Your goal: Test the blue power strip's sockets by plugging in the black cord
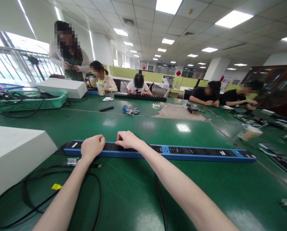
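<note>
On a glossy green table (124, 125), a long blue-and-black socket strip (166, 149) was laid; over its left half the left hand (92, 147) and right hand (129, 140) were curled, any pinch indiscernible. It could be skewed were the looped black cable (100, 194) snagged.

Power strip (196, 154): blue-edged and black-faced, laid from 9 to 3 o'clock across the green desk (73, 123), with sockets facing up.
Left hand (93, 147): curled over the strip, toward its 9 o'clock end; grip hidden.
Right hand (129, 140): at the left hand's 3 o'clock, over the strip, with thumb and forefinger close together.
Black cord (159, 199): trailing from the strip toward 6 o'clock.
White box (15, 154): at 9 o'clock, near the strip's end.
Yellow tag (56, 186): at 7 o'clock, beside the left forearm.
Green basket (37, 104): at 10 o'clock, loaded with cables.
Gloves (130, 110): blue and grey, at 12 o'clock, well apart from the hands.
Standing co-worker (73, 70): at 11 o'clock, beyond the desk.
</note>
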{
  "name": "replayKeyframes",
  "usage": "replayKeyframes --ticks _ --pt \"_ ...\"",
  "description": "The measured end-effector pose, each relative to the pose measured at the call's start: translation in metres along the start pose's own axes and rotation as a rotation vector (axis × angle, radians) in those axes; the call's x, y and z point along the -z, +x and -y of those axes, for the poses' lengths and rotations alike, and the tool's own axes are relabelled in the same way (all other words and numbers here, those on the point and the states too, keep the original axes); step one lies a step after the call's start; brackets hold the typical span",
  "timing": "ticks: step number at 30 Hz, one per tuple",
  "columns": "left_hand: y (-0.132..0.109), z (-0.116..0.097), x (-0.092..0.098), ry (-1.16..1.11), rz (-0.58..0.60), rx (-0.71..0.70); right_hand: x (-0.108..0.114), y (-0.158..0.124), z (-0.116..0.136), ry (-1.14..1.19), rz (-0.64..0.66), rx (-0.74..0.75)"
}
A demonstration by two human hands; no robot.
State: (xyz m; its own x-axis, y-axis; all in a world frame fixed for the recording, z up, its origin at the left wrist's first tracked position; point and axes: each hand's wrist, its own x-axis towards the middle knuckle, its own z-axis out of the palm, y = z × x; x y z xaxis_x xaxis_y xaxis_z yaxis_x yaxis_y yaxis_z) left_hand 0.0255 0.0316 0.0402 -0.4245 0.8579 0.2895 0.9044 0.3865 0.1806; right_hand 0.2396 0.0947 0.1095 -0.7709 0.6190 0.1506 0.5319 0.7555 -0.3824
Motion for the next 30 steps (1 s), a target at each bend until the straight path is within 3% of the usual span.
replayKeyframes --ticks 6,11,17,21,26,30 --pt "0.002 0.000 0.000 -0.011 0.009 0.004 -0.006 0.003 -0.003 -0.019 0.006 0.025" --pt "0.003 0.000 -0.001 -0.005 0.008 0.018 -0.015 -0.002 -0.008 0.007 -0.079 0.041" --pt "0.004 0.000 -0.002 0.000 0.021 0.020 -0.015 -0.003 -0.012 0.122 -0.025 0.017" --pt "0.004 0.001 -0.004 -0.001 0.010 0.023 -0.015 -0.009 -0.010 0.140 -0.096 0.022" --pt "0.003 0.001 -0.004 0.004 0.007 0.015 -0.015 -0.007 -0.008 0.114 -0.034 -0.009" --pt "0.003 0.000 -0.003 0.008 0.010 0.017 -0.020 -0.010 -0.007 0.075 -0.107 -0.022"
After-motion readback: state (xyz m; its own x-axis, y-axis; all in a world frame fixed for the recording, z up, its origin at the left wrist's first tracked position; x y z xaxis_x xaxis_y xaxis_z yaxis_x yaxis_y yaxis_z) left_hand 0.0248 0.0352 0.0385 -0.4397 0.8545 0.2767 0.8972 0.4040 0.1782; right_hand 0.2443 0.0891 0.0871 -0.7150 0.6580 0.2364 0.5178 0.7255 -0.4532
